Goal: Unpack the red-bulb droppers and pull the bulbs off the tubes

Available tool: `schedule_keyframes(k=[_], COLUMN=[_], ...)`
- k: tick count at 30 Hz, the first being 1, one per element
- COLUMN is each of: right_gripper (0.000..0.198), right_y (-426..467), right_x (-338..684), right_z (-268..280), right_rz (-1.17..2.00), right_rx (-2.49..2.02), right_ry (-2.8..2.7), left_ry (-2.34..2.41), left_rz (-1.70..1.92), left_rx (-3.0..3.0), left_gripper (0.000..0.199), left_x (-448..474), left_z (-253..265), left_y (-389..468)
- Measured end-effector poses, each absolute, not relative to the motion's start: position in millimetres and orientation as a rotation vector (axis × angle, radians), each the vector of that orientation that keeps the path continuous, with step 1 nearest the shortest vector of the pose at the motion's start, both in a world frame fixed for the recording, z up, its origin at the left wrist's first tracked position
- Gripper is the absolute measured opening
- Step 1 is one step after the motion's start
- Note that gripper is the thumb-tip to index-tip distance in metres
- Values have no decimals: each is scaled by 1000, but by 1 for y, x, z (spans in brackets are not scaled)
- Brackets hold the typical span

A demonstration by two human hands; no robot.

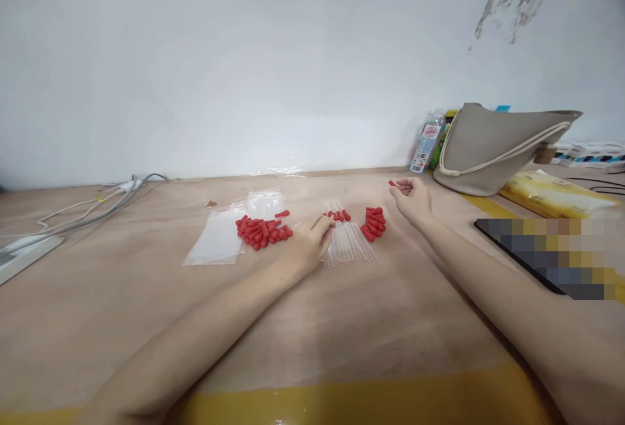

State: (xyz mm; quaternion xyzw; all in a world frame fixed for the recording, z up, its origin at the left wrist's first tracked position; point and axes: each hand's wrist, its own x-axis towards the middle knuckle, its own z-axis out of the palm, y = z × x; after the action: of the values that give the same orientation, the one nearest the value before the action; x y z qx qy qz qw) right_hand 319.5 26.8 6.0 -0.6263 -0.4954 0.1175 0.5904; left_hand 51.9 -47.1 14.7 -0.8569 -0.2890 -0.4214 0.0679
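My right hand [413,197], raised to the right of the piles, pinches a small red rubber dropper bulb [392,183] at its fingertips. My left hand [312,239] is beside a fan of thin clear tubes [350,244], its fingers bent together at their left edge; whatever it pinches is hidden. At the far end of the fan, several red bulbs [346,215] sit on or against tubes. A large heap of red bulbs [258,233] lies left of my left hand, and a smaller group [374,223] lies right of the tubes.
Clear plastic bags [212,243] lie beside the large heap. Cables and a power strip [34,256] are at the left. On the right are a bottle [426,145], a grey bag [488,148], a yellow packet [556,196] and a dark-edged, blurred-out flat object [512,256].
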Motion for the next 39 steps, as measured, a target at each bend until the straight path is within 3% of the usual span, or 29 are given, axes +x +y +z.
schedule_keyframes(k=[11, 15, 19, 29, 35, 36, 39], right_gripper=[34, 38, 38, 48, 23, 24, 19], right_y=[34, 32, 34, 36, 15, 13, 14], right_x=[317, 317, 320, 320, 279, 267, 237], right_z=[-23, -23, -25, -12, 32, 38, 46], right_rz=[668, 769, 794, 449, 177, 6, -46], right_rx=[-1341, -1317, -1352, -1542, -1698, -1855, -1995], right_ry=[-1206, -1279, -1339, -1357, -1675, -1894, -2010], left_ry=[-648, -692, -725, -933, -1010, -1001, -999], left_rz=[-519, -595, -863, -1001, -977, -972, -1006], left_rx=[-2606, -2679, -2716, -2629, -2697, -2704, -2689], left_gripper=[19, 20, 36, 18, 15, 14, 14], left_x=[105, 107, 87, -22, -22, -21, -20], left_z=[10, 10, 11, 4, 4, 4, 2], left_y=[-44, -56, -66, -69, -67, -67, -67])
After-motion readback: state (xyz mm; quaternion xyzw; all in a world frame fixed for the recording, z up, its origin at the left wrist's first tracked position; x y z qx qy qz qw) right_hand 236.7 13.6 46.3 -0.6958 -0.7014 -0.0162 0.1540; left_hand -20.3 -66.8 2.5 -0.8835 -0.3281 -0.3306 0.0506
